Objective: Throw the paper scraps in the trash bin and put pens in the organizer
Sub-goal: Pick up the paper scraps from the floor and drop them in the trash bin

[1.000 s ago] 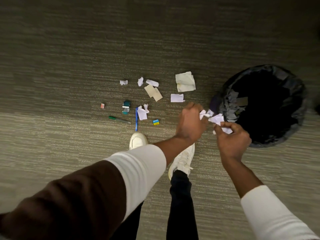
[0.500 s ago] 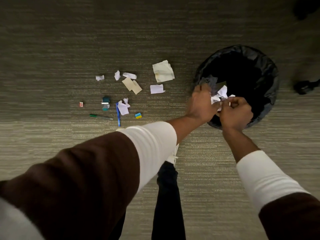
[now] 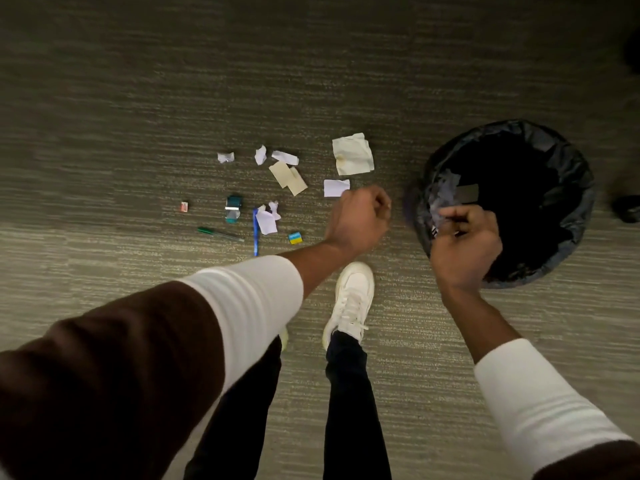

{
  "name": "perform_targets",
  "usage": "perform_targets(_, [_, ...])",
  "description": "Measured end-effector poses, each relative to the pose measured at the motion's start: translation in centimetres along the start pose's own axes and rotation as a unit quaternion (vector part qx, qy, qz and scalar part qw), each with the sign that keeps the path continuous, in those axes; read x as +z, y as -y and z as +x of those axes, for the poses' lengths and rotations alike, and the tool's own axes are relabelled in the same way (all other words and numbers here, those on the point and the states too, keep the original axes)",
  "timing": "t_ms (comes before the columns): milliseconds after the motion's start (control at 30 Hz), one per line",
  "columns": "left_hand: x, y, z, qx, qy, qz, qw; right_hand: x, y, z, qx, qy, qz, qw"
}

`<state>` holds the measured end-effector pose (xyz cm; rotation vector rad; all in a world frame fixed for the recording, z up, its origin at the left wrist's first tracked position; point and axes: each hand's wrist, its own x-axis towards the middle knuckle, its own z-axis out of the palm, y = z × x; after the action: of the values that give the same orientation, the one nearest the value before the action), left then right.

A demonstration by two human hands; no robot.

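Note:
The black-lined trash bin stands on the carpet at the right, with grey paper pieces against its inner left wall. My right hand hovers over the bin's near left rim, fingers curled. A tiny white bit shows at its fingertips, and I cannot tell if it is held. My left hand is a closed fist left of the bin, with nothing visible in it. Several paper scraps lie on the floor, among them a large cream one and a white one. A blue pen and a green pen lie nearby. No organizer is in view.
A teal object, a small red piece and a blue-yellow eraser lie among the scraps. My white shoe stands just below my left hand. A dark object sits at the right edge.
The white scraps that both hands carried over the bin are no longer visible in them. My left hand has pulled back to the left, away from the bin's rim.

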<state>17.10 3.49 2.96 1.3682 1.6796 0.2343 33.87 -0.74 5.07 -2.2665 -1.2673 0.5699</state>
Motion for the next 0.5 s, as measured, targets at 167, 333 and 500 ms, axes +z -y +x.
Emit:
perform_targets(167, [-4.4,7.8,1.7,-0.048,-0.005,0.121,0.991,5.6,4.1,-0.4,-0.079,0.213,-0.028,0.974])
perform_targets(333, [-6.0,16.7,4.5,-0.078,0.029,0.248,0.965,15.0,4.6,0.5,-0.131,0.368,-0.237,0.890])
perform_targets(500, [-4.6,23.4,9.4,-0.060,0.017,0.308,0.949,24.9,0.8,3.8,-0.112,0.398,-0.285,0.865])
